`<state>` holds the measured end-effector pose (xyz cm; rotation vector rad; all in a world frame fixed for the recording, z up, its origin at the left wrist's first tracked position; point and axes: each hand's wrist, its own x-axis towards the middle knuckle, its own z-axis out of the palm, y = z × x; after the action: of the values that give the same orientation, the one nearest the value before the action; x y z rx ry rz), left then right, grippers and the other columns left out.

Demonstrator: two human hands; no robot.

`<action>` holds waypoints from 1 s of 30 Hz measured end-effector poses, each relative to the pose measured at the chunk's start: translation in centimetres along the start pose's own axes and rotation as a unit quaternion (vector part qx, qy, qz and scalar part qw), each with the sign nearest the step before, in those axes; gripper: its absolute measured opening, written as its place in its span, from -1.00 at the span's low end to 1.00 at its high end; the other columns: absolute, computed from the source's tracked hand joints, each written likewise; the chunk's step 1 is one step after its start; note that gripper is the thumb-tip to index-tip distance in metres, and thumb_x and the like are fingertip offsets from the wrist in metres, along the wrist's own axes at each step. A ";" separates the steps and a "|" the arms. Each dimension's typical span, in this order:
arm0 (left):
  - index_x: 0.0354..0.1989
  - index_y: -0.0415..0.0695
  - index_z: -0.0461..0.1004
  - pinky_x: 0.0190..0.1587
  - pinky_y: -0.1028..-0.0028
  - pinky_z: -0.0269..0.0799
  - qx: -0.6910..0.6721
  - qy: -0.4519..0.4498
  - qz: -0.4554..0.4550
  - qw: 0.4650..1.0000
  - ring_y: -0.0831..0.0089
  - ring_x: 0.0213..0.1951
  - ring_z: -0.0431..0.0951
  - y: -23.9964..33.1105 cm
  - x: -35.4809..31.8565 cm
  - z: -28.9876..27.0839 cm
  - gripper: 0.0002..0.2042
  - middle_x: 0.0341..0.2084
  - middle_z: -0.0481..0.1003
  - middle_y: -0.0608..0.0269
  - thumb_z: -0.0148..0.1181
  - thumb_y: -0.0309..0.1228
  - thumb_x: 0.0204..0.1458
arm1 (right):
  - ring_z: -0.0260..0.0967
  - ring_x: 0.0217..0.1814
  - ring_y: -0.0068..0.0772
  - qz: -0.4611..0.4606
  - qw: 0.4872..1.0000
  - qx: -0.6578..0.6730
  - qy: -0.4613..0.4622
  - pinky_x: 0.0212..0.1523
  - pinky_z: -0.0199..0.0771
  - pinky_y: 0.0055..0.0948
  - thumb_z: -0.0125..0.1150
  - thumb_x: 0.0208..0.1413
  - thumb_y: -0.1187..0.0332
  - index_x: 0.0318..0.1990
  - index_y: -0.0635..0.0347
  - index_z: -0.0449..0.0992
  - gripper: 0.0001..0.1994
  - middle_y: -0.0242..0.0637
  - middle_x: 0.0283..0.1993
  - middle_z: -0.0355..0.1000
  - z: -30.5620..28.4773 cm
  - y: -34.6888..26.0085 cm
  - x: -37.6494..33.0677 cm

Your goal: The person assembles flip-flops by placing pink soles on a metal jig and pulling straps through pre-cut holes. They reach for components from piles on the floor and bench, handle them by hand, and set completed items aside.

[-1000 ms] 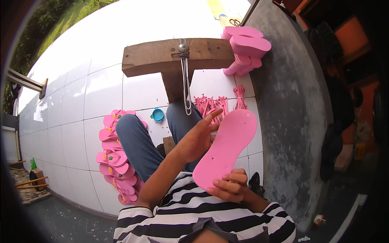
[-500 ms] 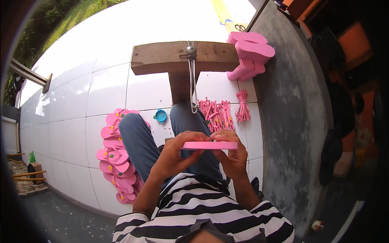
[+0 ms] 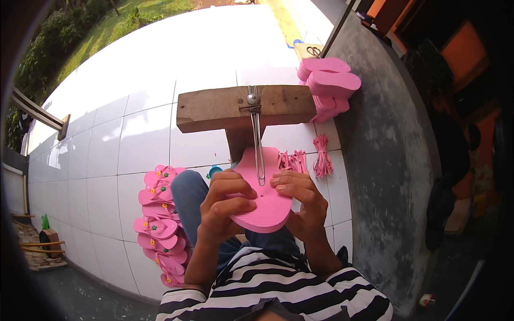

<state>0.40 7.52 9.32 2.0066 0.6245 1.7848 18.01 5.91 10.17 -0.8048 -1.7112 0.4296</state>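
A pink flip-flop sole (image 3: 263, 209) is held between my two hands over my lap, its ribbed face up and a small hole near its wide end. My left hand (image 3: 225, 200) grips its left edge, fingers on top. My right hand (image 3: 302, 198) closes on the right edge, thumb hidden beneath. Over the sole hangs a long metal wire loop (image 3: 259, 155), fixed by a round-headed bolt to a T-shaped wooden stand (image 3: 214, 111). The loop's lower end lies above or against the sole near the hole; I cannot tell which.
Finished pink flip-flops (image 3: 160, 227) with flower trims lie in a row on the left. Stacked pink soles (image 3: 334, 83) stand at the back right, beside a grey wall (image 3: 375, 160). Pink straps (image 3: 294, 160), a tied strap bundle (image 3: 322, 155) and a partly hidden blue cup (image 3: 215, 170) rest on the tiles.
The sole has turned from edge-on to showing its ribbed face, with its narrower end now under the wire loop. My hands have shifted along its sides.
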 end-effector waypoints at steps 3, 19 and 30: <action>-0.20 -0.10 0.41 -0.21 0.31 0.44 0.009 0.020 -0.010 1.000 0.21 -0.27 0.49 -0.4 0.2 0.1 -0.64 -0.31 0.50 0.11 0.44 -0.46 -0.16 | 0.52 0.02 -0.12 0.006 1.000 -0.003 0.008 0.07 0.55 -0.19 0.40 -0.01 0.51 -0.07 0.22 0.47 -0.67 -0.17 -0.08 0.51 0.2 -0.1 0.5; 0.10 -0.06 0.35 0.20 0.13 0.14 0.241 0.081 -0.213 0.943 0.09 0.31 0.10 0.4 4.9 1.2 -0.43 0.35 0.00 -0.07 0.48 -0.30 -0.09 | 0.41 -0.07 -0.40 0.189 0.977 0.007 0.102 -0.18 0.52 -0.44 0.43 0.04 0.42 0.06 0.17 0.45 -0.58 -0.24 -0.06 0.36 2.0 0.6 2.4; -0.03 -0.03 0.54 0.24 0.20 0.17 0.459 -0.015 -0.010 0.888 0.26 0.15 0.48 -4.3 9.4 -1.9 -0.46 -0.04 0.57 0.26 0.49 -0.06 -0.17 | 0.16 -0.52 -0.72 0.157 0.935 0.196 0.250 -0.50 0.20 -0.65 0.22 0.26 0.27 -0.31 0.16 0.36 -0.79 -0.47 -0.45 0.22 0.8 9.3 3.7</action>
<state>-0.93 16.38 14.92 2.5370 1.7151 1.5652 19.49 15.15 6.48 -0.8079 -0.9825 0.6917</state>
